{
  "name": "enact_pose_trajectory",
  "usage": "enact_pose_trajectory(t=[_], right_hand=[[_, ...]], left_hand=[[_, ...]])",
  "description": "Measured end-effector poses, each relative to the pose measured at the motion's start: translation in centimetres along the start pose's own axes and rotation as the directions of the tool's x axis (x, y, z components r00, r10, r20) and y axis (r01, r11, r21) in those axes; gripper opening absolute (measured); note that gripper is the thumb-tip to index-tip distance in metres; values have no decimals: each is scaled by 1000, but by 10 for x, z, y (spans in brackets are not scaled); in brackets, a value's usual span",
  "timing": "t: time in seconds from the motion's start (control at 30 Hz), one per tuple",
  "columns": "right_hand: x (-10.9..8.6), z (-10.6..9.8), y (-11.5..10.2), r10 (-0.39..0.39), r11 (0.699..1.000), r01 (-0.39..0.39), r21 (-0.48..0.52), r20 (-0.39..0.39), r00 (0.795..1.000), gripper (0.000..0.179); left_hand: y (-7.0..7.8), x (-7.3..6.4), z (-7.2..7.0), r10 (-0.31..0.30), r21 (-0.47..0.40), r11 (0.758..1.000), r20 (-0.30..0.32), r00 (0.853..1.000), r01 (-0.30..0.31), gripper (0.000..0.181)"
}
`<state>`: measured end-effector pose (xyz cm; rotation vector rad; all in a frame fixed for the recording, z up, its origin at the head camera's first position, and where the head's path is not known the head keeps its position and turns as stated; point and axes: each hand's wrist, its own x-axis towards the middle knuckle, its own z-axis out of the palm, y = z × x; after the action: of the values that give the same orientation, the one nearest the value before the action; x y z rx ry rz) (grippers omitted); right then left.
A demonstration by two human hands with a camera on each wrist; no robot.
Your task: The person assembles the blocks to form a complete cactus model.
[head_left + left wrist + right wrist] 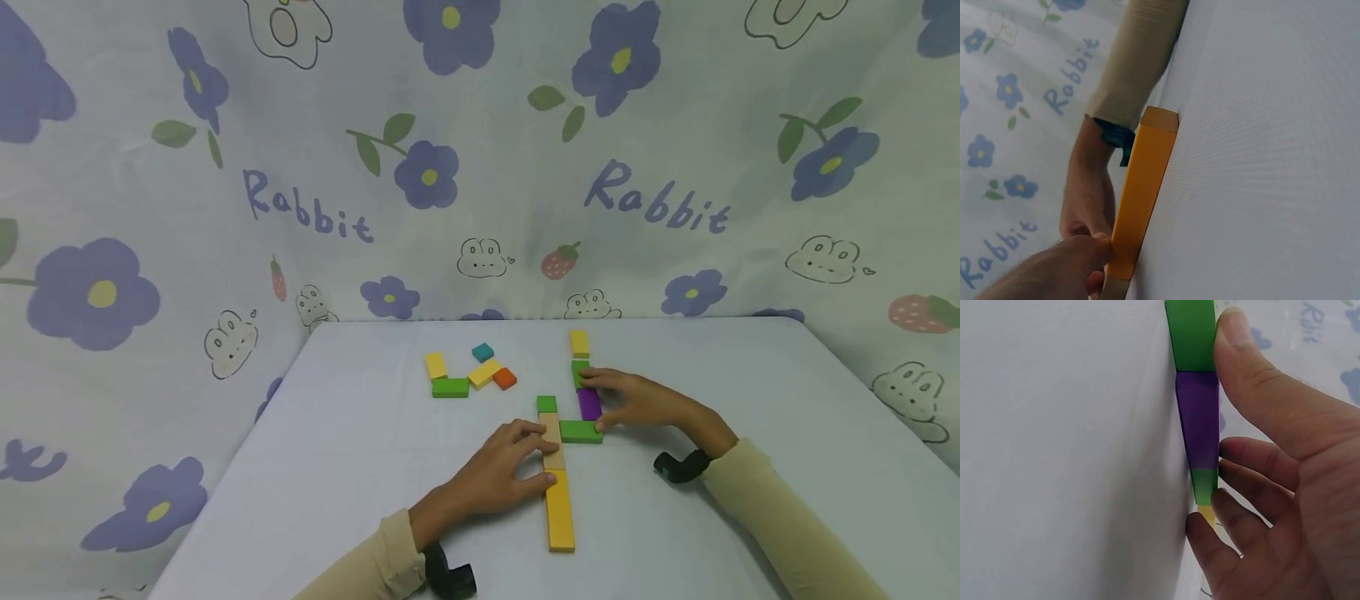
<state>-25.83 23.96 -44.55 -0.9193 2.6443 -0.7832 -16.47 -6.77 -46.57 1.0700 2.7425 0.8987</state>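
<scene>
My left hand (491, 471) rests its fingertips on the tan block (551, 442), with the thumb at the orange block (560, 517). These two lie end to end in a line, topped by a small green block (547, 404). My right hand (645, 400) lays its thumb on the end of a lying green block (580, 432). Its fingers touch along the purple block (589, 405) and a second green block (577, 373) beyond it. In the right wrist view the purple block (1199, 422) sits between two green blocks, fingers spread beside them.
Past the right-hand row lies a yellow block (579, 343). To the left are a loose green block (450, 388), two yellow blocks (436, 366), a teal block (482, 352) and an orange-red block (505, 379). A patterned curtain (480, 150) hangs behind the white table (337, 467).
</scene>
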Motion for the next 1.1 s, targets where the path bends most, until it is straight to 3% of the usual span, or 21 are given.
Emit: enact_pose_trajectory(t=[0.43,0.87,1.1], right_hand=[[1,3,3,-12,999,13,51,-15,1000,80],[0,1,0,14,999,-13,47,-1,1000,80],[1,-1,-2,29,1000,-29,-5,17,999,80]], left_hand=[[1,-1,-2,-2,-1,1000,1,1000,2,42],[0,0,-1,11,-7,1000,-3,1000,-11,41],[0,0,-2,22,-1,1000,-9,1000,-22,41]])
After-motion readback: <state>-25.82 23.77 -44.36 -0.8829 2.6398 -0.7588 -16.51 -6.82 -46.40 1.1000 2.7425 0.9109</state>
